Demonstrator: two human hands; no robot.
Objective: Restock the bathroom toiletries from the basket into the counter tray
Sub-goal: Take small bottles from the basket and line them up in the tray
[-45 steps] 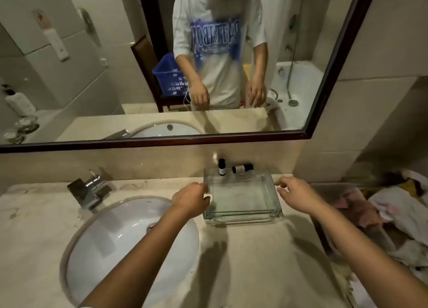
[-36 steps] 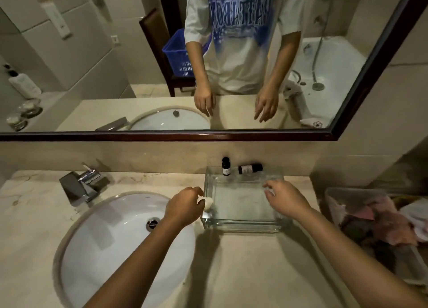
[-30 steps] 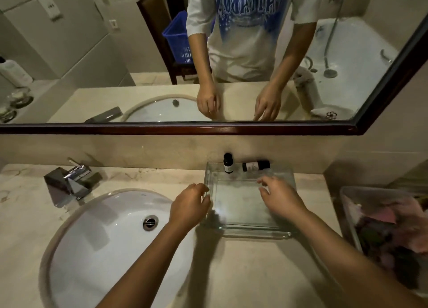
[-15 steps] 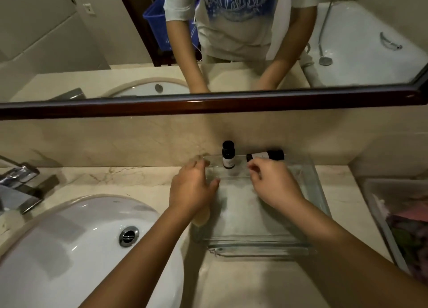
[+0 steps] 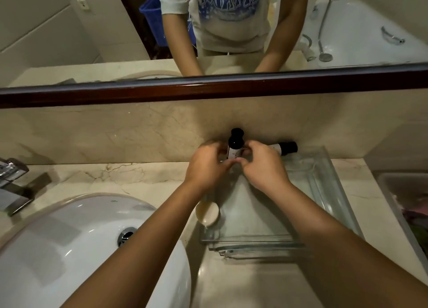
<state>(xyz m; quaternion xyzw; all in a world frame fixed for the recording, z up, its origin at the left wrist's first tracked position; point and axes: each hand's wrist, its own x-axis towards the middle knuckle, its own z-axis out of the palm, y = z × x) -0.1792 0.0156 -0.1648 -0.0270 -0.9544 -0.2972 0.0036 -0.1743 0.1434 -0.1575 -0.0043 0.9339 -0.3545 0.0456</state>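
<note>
- Tray of clear glass sits on the marble counter against the back wall, just right of the white sink. One pale round soap lies at its left rim, and the rest of the tray floor that shows is bare glass.
- Clear bin at the right edge holds pink and dark soft things, too cut off to name.
- Blue basket shows only in the mirror, behind the person; its contents are hidden.
- Upright bottle, dark with a black cap, stands at the tray's back left corner. Whether it is inside the tray or behind it cannot be told. Its white label carries marks too small to read.
- Lying bottle rests on its side along the back wall, black cap to the right, its label mostly hidden.
- Left hand and right hand each curl their fingers round the upright bottle, one on each side.
- Count: two bottles, one soap, one tray.
</note>
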